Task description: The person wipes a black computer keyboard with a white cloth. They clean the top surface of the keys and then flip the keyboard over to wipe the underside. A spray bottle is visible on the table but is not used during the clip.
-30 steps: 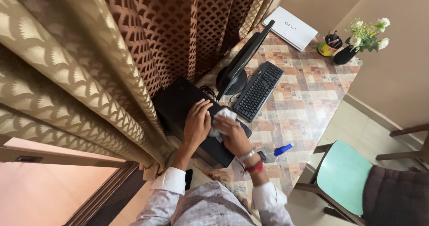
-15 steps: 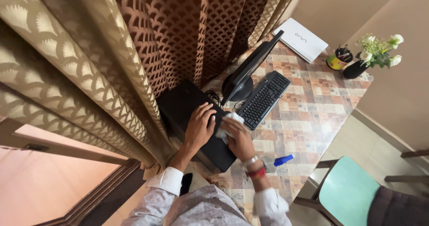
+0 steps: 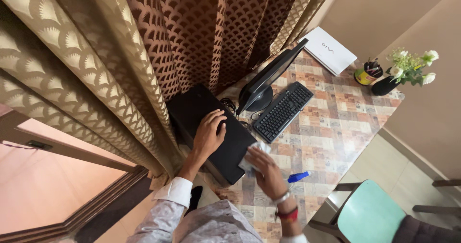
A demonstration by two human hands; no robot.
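item: your left hand (image 3: pixel 210 133) lay flat, fingers spread wide, on top of the black computer case (image 3: pixel 211 127); it gripped nothing, only pressed down.

item: your right hand (image 3: pixel 267 172) was closed around a white cloth (image 3: pixel 253 152), held against the case's near right edge. a watch and a red band sat on that wrist.

item: the case stood at the left end of the table (image 3: pixel 331 127), close against the brown patterned curtain (image 3: pixel 144 55).

item: a black monitor (image 3: pixel 271 77), seen from above, stood just beyond the case, with cables (image 3: pixel 230 106) between the two.

item: a black keyboard (image 3: pixel 283 111) lay just right of the monitor's base, apart from both of your hands.

item: a blue object (image 3: pixel 298 176), possibly a pen or a spray cap, i cannot tell which, lay on the table just beside your right hand.

item: a white laptop (image 3: pixel 329 49), shut, sat at the far end of the table.

item: a pen pot (image 3: pixel 368 73) and a dark vase of white flowers (image 3: pixel 401 72) stood side by side at the far right corner.

item: a pale green chair (image 3: pixel 370 216) stood near the table's right side.
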